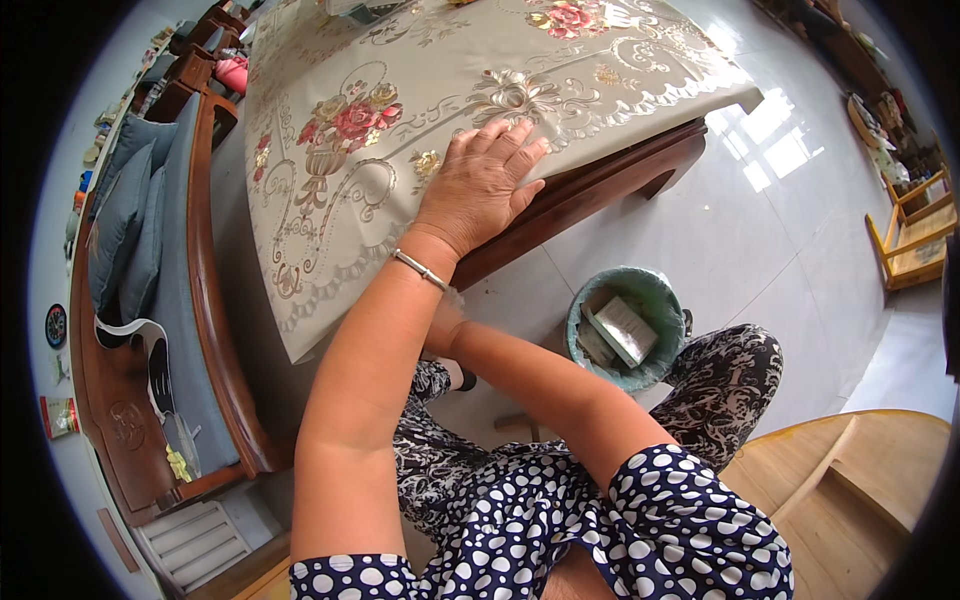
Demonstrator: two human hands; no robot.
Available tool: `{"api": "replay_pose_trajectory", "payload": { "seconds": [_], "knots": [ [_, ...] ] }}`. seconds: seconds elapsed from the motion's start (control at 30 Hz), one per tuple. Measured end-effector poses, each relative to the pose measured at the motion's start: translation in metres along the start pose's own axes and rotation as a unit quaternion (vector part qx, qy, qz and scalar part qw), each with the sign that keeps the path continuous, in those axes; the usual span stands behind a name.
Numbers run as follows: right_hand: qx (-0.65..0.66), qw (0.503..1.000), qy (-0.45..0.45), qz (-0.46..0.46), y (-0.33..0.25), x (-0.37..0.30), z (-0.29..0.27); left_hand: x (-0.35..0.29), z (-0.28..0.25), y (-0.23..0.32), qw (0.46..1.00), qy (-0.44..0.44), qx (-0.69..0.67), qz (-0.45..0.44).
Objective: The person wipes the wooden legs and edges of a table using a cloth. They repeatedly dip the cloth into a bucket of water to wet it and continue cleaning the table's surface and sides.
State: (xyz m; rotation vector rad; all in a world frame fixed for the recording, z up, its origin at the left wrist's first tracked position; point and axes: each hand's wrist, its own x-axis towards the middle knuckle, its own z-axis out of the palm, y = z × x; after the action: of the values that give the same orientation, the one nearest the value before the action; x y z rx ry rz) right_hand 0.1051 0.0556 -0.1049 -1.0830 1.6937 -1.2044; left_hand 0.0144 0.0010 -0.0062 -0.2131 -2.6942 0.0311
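At near edge, dark brown wooden tabletop [600, 190]: cream floral tablecloth [345, 200]; left hand [480, 185] palm-down upon it, fingers parted; right hand [441, 328] lower, mostly hidden, grip indeterminable. Advisable: light, even pressure.

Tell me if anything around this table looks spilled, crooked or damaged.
Nothing clearly stands out. The tablecloth under the left hand shows no visible tear or stain, the green bin stands upright with a box inside it, and the cushions sit on the bench.
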Motion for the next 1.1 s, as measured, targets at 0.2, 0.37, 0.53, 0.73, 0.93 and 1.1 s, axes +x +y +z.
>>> {"api": "replay_pose_trajectory", "payload": {
  "seconds": [0.2, 0.37, 0.53, 0.73, 0.93, 1.1],
  "knots": [
    [0.101, 0.985, -0.033, -0.137, -0.013, 0.007, 0.030, 0.008, 0.002, 0.003, 1.000, 0.004, -0.010, 0.007],
    [0.099, 0.989, -0.004, -0.111, 0.002, 0.009, 0.040, 0.006, 0.005, 0.001, 0.999, 0.009, -0.031, 0.002],
    [-0.140, 0.977, 0.046, -0.152, 0.039, 0.007, 0.024, 0.008, 0.003, 0.001, 1.000, 0.009, -0.024, 0.002],
    [-0.369, 0.885, 0.145, -0.245, 0.088, -0.010, -0.038, 0.006, 0.006, -0.002, 1.000, 0.006, -0.021, 0.008],
    [-0.409, 0.855, 0.233, -0.220, 0.116, -0.029, -0.116, 0.008, 0.001, -0.001, 1.000, -0.021, -0.011, 0.013],
    [-0.457, 0.833, 0.265, -0.162, 0.146, -0.043, -0.193, 0.011, 0.002, 0.000, 0.999, -0.033, -0.005, 0.021]
  ]
}}
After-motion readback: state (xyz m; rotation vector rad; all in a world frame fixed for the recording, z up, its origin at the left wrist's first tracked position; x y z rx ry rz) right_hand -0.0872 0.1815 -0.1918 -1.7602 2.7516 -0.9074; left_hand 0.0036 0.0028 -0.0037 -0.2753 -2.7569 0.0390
